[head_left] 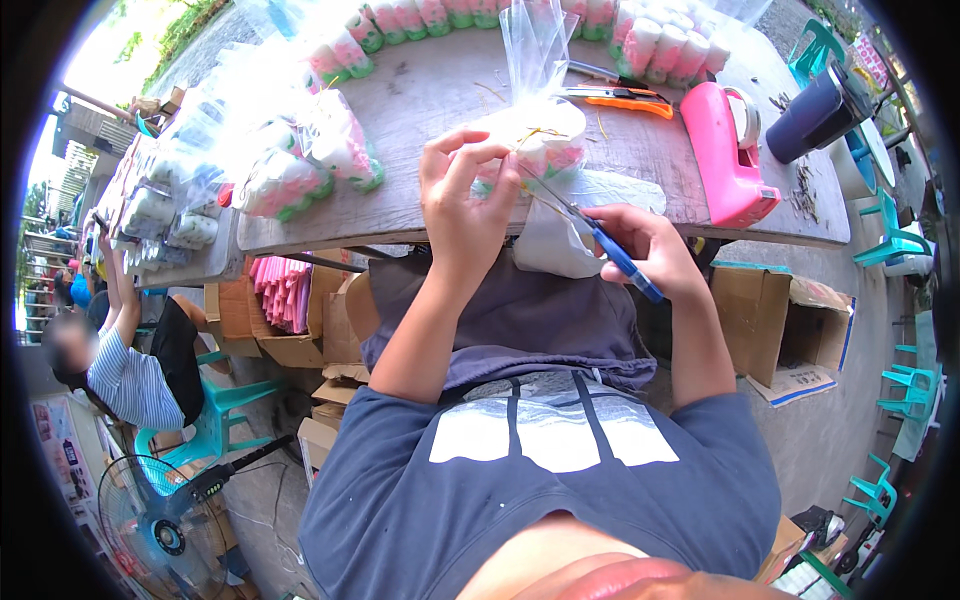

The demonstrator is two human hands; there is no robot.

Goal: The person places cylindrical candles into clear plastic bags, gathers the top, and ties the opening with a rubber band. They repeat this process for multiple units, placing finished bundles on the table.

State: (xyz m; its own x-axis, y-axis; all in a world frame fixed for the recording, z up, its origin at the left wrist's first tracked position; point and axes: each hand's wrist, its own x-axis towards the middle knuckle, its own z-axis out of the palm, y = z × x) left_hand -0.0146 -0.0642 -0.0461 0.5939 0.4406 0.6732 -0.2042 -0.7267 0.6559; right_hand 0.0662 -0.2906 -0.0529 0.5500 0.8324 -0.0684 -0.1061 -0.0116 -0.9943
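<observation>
My left hand [468, 200] is raised at the table's near edge, thumb and index finger pinched at the end of a thin gold tie [541, 132]. The tie lies across a clear plastic bag [535, 60] of white, pink and green rolls [556, 155], its open top standing up. In my right hand [655, 250] is a pair of blue-handled scissors [622, 258], blades pointing up and left toward the bag and my left fingertips. Below the bag, a white plastic sheet [565, 245] hangs over the edge.
An orange utility knife [630, 98] and a pink tape dispenser [722, 160] lie at the right, near a dark tumbler [815, 115]. Filled bags [340, 140] crowd the left and far table. Cardboard boxes [740, 320] stand below. Another person [140, 370] sits at left by a fan [165, 535].
</observation>
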